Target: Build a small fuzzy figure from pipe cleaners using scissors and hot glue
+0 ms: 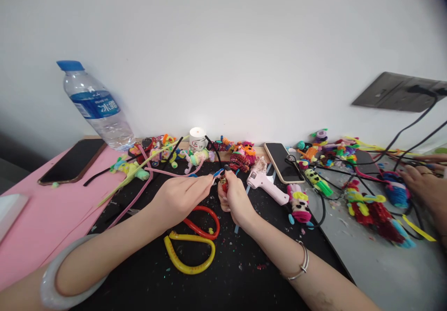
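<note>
My left hand (186, 194) pinches a small blue and pink fuzzy piece (218, 174), which looks like bent pipe cleaner. My right hand (238, 201) is closed around a red lighter (224, 184) with a dark top, held close against that piece. I cannot make out a flame. Below both hands, scissors (190, 270) with one red and one yellow handle lie on the black mat (209, 292). A pale pink glue gun (267, 184) rests to the right of my right hand.
Pipe-cleaner figures (299, 204) line the back and right. A leaning water bottle (101, 111), a dark phone (73, 161), a white paper cup (197, 138) and a second phone (283, 162) stand or lie near the wall. Cables (415, 129) run right, beside another person's hand (424, 185).
</note>
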`<move>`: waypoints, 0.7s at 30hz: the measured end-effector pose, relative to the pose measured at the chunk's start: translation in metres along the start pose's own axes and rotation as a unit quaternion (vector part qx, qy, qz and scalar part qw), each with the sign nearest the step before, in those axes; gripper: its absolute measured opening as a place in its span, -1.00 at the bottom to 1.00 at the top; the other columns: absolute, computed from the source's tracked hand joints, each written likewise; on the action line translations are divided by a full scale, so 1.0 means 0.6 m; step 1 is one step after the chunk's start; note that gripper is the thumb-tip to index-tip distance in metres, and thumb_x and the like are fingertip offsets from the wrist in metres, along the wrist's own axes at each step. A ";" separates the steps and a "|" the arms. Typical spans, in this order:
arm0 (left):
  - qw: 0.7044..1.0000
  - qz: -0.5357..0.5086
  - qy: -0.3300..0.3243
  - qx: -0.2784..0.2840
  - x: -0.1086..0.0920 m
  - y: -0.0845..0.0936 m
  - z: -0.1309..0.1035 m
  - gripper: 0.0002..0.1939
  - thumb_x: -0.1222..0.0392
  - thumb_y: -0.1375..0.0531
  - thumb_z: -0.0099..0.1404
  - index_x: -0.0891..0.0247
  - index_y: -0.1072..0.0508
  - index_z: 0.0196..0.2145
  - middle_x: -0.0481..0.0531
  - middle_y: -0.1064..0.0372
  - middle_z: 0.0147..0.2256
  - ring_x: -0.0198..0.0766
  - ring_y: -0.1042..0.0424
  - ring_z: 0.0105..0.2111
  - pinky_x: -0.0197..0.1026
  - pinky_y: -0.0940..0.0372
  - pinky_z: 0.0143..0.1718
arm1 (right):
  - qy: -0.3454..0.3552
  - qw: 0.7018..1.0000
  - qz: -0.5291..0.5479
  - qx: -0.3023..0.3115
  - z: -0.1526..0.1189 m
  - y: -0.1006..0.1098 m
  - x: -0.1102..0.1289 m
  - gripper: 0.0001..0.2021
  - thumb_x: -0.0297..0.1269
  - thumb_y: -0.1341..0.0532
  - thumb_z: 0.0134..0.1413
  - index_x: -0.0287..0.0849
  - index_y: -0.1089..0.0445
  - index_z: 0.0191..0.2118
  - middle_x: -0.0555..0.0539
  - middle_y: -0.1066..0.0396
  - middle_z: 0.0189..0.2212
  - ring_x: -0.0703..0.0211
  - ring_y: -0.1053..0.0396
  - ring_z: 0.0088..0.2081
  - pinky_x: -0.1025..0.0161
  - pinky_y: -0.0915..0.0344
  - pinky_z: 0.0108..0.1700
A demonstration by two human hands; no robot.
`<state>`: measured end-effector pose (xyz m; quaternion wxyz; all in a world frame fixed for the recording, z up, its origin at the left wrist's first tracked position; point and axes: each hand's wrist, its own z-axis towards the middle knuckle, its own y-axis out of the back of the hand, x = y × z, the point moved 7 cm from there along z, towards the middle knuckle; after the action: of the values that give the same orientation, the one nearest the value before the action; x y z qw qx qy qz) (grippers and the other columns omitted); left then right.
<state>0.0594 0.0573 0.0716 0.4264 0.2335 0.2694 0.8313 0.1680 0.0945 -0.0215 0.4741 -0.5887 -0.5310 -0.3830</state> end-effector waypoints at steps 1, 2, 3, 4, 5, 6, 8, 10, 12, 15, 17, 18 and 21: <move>1.000 -0.001 0.001 0.000 0.000 0.000 0.000 -0.86 0.38 -0.15 0.24 0.39 -0.39 -0.21 0.09 -0.54 -0.36 -0.27 -0.52 -0.39 -0.26 -0.43 -0.27 | 0.000 1.000 0.001 0.001 0.000 0.000 0.000 -0.46 0.04 0.12 0.16 -0.12 0.00 -0.76 0.18 0.15 -0.84 0.43 0.23 -0.79 0.43 0.23 -0.76; 1.000 -0.002 0.001 0.001 0.000 -0.001 0.000 -0.86 0.38 -0.14 0.24 0.38 -0.39 -0.21 0.09 -0.54 -0.36 -0.28 -0.52 -0.40 -0.26 -0.43 -0.27 | 0.002 1.000 0.002 0.002 0.000 0.000 0.000 -0.46 0.04 0.12 0.16 -0.12 0.01 -0.76 0.17 0.14 -0.84 0.43 0.22 -0.79 0.43 0.23 -0.76; 1.000 -0.002 0.002 0.001 0.000 -0.001 0.000 -0.87 0.38 -0.14 0.25 0.37 -0.39 -0.21 0.08 -0.54 -0.36 -0.28 -0.52 -0.40 -0.27 -0.43 -0.27 | 0.004 1.000 0.001 0.003 -0.001 -0.001 0.000 -0.46 0.02 0.12 0.16 -0.13 0.00 -0.77 0.17 0.14 -0.84 0.43 0.22 -0.79 0.43 0.23 -0.76; 1.000 -0.003 0.003 0.003 0.000 -0.001 0.001 -0.87 0.37 -0.13 0.25 0.37 -0.39 -0.22 0.07 -0.54 -0.36 -0.29 -0.52 -0.41 -0.27 -0.43 -0.28 | 0.007 1.000 0.001 0.004 -0.001 -0.001 0.001 -0.47 0.00 0.12 0.16 -0.13 0.00 -0.77 0.17 0.14 -0.84 0.42 0.21 -0.79 0.43 0.23 -0.76; 1.000 -0.002 0.004 0.006 0.001 -0.002 0.001 -0.87 0.37 -0.13 0.25 0.37 -0.39 -0.22 0.07 -0.54 -0.36 -0.29 -0.52 -0.41 -0.27 -0.43 -0.28 | 0.010 1.000 0.000 0.005 -0.001 -0.001 0.001 -0.47 -0.03 0.12 0.17 -0.13 0.00 -0.76 0.17 0.15 -0.83 0.42 0.21 -0.79 0.42 0.22 -0.76; 1.000 -0.002 0.004 0.009 0.000 -0.003 0.001 -0.87 0.37 -0.14 0.25 0.37 -0.39 -0.22 0.07 -0.53 -0.36 -0.29 -0.52 -0.41 -0.27 -0.42 -0.28 | 0.013 1.000 -0.002 0.006 -0.001 -0.001 0.002 -0.48 -0.05 0.13 0.17 -0.13 -0.01 -0.76 0.17 0.15 -0.83 0.42 0.21 -0.79 0.42 0.22 -0.75; 1.000 -0.002 0.003 0.010 0.000 -0.003 0.001 -0.87 0.38 -0.15 0.24 0.39 -0.39 -0.22 0.09 -0.53 -0.36 -0.28 -0.52 -0.40 -0.27 -0.42 -0.29 | 0.018 1.000 -0.005 0.007 -0.001 -0.002 0.003 -0.49 -0.08 0.13 0.18 -0.13 -0.01 -0.76 0.17 0.16 -0.83 0.42 0.21 -0.79 0.42 0.22 -0.75; 1.000 -0.002 0.002 0.007 -0.001 -0.002 0.002 -0.88 0.38 -0.15 0.25 0.39 -0.40 -0.22 0.10 -0.54 -0.36 -0.27 -0.52 -0.40 -0.27 -0.41 -0.29 | 0.021 1.000 -0.008 0.005 -0.001 -0.001 0.003 -0.50 -0.10 0.13 0.18 -0.13 -0.01 -0.76 0.17 0.16 -0.83 0.42 0.22 -0.79 0.41 0.23 -0.75; 1.000 -0.003 0.001 0.004 -0.001 -0.001 0.002 -0.88 0.37 -0.14 0.25 0.38 -0.40 -0.23 0.09 -0.53 -0.36 -0.28 -0.52 -0.40 -0.28 -0.41 -0.28 | 0.024 1.000 -0.010 0.004 -0.001 -0.001 0.003 -0.50 -0.11 0.13 0.18 -0.13 -0.01 -0.76 0.17 0.16 -0.83 0.42 0.22 -0.79 0.41 0.22 -0.75; 1.000 -0.003 0.001 0.004 -0.001 -0.001 0.002 -0.88 0.37 -0.15 0.25 0.39 -0.39 -0.23 0.08 -0.53 -0.36 -0.29 -0.51 -0.41 -0.28 -0.41 -0.26 | 0.026 1.000 -0.011 0.005 -0.002 -0.001 0.003 -0.51 -0.13 0.12 0.17 -0.13 -0.02 -0.76 0.17 0.16 -0.83 0.42 0.21 -0.78 0.42 0.21 -0.75; 1.000 0.000 0.001 0.004 -0.001 -0.001 0.002 -0.88 0.37 -0.15 0.25 0.40 -0.38 -0.23 0.07 -0.53 -0.36 -0.30 -0.51 -0.41 -0.28 -0.41 -0.27 | 0.025 1.000 -0.010 0.005 -0.002 -0.002 0.004 -0.51 -0.13 0.12 0.17 -0.13 -0.02 -0.76 0.17 0.15 -0.83 0.41 0.21 -0.78 0.42 0.21 -0.75; 1.000 0.002 0.002 0.004 -0.001 -0.001 0.001 -0.88 0.37 -0.15 0.25 0.40 -0.38 -0.23 0.07 -0.53 -0.36 -0.30 -0.51 -0.41 -0.28 -0.41 -0.27 | 0.024 1.000 -0.009 0.005 -0.002 -0.002 0.004 -0.51 -0.13 0.12 0.17 -0.12 -0.02 -0.76 0.17 0.15 -0.83 0.41 0.21 -0.78 0.42 0.21 -0.75; 1.000 0.007 0.004 0.005 0.000 -0.001 0.001 -0.88 0.36 -0.15 0.25 0.39 -0.38 -0.22 0.07 -0.53 -0.36 -0.29 -0.51 -0.42 -0.28 -0.41 -0.28 | 0.017 1.000 -0.006 0.003 -0.002 -0.002 0.003 -0.50 -0.08 0.12 0.17 -0.12 -0.01 -0.76 0.18 0.17 -0.83 0.41 0.22 -0.78 0.42 0.23 -0.76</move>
<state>0.0604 0.0577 0.0715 0.4186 0.2343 0.2738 0.8336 0.1671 0.0939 -0.0191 0.4828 -0.5775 -0.5271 -0.3944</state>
